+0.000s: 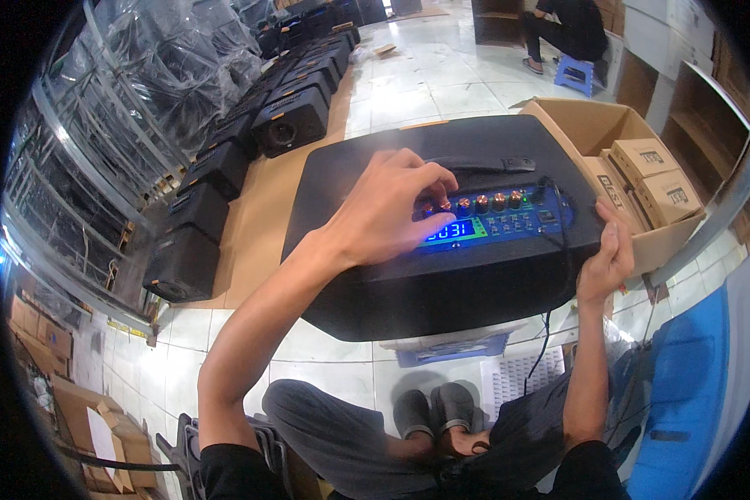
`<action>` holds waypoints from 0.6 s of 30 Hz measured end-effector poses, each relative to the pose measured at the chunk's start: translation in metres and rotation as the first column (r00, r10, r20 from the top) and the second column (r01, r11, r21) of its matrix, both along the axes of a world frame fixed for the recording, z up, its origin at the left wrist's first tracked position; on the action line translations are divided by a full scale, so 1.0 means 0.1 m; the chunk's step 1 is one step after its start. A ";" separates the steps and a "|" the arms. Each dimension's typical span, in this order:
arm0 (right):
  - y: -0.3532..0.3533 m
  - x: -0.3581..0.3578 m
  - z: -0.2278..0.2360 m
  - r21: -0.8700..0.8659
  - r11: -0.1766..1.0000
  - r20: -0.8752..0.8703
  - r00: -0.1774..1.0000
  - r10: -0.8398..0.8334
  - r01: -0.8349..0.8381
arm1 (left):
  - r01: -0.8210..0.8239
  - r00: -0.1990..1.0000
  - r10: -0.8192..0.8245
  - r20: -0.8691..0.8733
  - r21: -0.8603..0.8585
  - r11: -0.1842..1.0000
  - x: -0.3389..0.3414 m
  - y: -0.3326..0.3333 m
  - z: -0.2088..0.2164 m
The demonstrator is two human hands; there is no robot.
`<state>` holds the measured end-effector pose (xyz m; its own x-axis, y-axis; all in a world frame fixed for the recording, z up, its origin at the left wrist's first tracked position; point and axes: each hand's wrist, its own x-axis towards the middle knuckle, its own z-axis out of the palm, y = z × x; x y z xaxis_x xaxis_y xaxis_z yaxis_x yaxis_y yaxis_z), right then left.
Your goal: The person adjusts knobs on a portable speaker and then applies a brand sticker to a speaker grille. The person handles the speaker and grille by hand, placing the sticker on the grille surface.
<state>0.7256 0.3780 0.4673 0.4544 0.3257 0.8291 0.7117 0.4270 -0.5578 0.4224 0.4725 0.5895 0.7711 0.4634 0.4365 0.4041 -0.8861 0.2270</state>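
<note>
In front of me a large black speaker (pixel 367 304) lies across a low blue-and-white stool (pixel 454 350). Its top face carries a strap handle (pixel 473 163) and a control panel (pixel 517 223) with a lit blue display and a row of copper-topped knobs (pixel 482 203). My left hand (pixel 383 204) reaches over the panel, fingers closed at a knob near the left end of the row, with the thumb beside the display. My right hand (pixel 606 258) is wrapped round the speaker's right edge. A black cable (pixel 547 333) hangs down near that side.
An open carton (pixel 575 117) holding smaller boxes (pixel 652 179) stands right of the speaker. Several black speakers (pixel 287 121) line cardboard at left, beside plastic-wrapped metal racks (pixel 83 142). A person (pixel 571 29) sits on a blue stool (pixel 573 75) farther back. Blue panel (pixel 683 383) at right.
</note>
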 end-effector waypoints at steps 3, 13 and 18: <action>-0.01 -0.01 0.01 -0.011 1.000 0.002 1.000 -0.005 0.005 | -0.023 1.000 0.023 -0.008 -0.021 1.000 0.08 -0.02 0.01; -0.02 -0.03 0.03 0.008 1.000 0.015 1.000 0.001 -0.001 | -0.048 0.997 0.047 -0.061 -0.013 0.999 0.25 0.00 0.02; -0.01 -0.03 0.04 0.026 1.000 0.010 1.000 0.005 -0.005 | -0.037 0.998 0.037 -0.054 -0.002 0.999 0.24 0.00 0.04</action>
